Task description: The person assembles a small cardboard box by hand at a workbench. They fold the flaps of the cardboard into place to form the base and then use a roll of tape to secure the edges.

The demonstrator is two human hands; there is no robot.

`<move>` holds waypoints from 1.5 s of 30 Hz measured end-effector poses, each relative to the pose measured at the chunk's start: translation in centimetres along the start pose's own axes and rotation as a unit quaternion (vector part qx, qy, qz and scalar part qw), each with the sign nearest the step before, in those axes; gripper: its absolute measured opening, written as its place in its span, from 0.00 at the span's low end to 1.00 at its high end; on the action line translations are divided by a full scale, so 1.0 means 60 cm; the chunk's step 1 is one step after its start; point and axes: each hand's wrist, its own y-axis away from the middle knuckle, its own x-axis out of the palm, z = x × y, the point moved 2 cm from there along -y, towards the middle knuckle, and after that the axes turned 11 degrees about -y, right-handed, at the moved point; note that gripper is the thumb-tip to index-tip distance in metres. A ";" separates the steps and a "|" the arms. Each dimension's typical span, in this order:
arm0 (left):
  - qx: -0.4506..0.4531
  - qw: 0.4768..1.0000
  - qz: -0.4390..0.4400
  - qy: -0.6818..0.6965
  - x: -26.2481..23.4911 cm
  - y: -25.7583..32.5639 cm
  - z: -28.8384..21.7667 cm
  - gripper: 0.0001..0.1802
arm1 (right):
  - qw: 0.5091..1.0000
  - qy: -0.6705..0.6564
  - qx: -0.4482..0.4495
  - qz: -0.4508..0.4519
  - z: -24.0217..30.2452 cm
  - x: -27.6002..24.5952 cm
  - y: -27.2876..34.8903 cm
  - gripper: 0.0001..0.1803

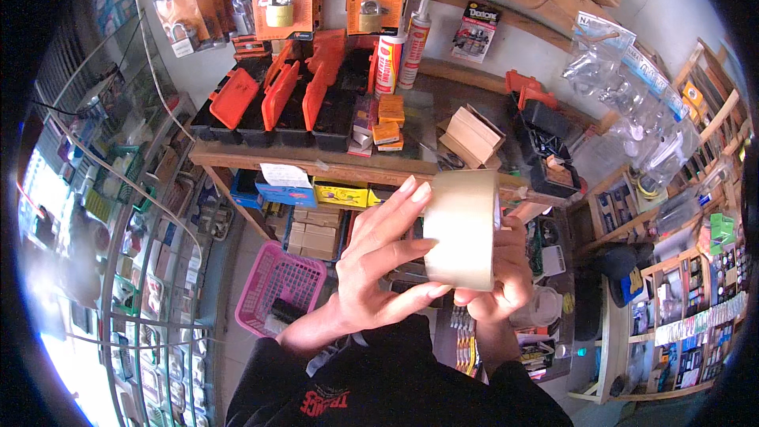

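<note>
A wide roll of clear, yellowish packing tape (460, 231) is held up in front of me, its broad outer face toward my view. My right hand (510, 273) grips the roll from its right side and underneath; part of its fingers is hidden behind the tape. At the roll's left edge is my left hand (375, 257), with its fingers stretched and spread. Its fingertips reach the tape's surface or edge, and I cannot tell how firmly they touch. No loose tape end can be made out.
Behind the roll stands a wooden shelf (395, 160) with black bins with orange lids (273, 99), sealant tubes (390, 63) and small orange boxes (387, 133). A pink basket (257, 289) sits low on the left. Glass shelving (150, 285) lines the left side, stocked racks (688, 324) the right.
</note>
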 end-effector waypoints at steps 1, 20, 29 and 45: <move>-0.002 1.000 0.021 -0.019 -0.004 -0.001 0.000 0.24 | 1.000 0.005 0.005 -0.004 0.000 0.001 0.002 0.21; -0.034 0.995 0.006 -0.092 -0.005 0.030 -0.019 0.35 | 1.000 -0.005 0.009 0.019 0.008 0.008 0.013 0.22; -0.032 0.993 0.029 -0.107 -0.017 0.022 -0.032 0.26 | 1.000 0.013 0.003 0.006 0.017 0.007 0.020 0.23; -0.092 0.995 0.010 0.047 -0.017 0.037 -0.020 0.32 | 0.998 0.064 -0.007 0.013 0.023 0.018 0.023 0.22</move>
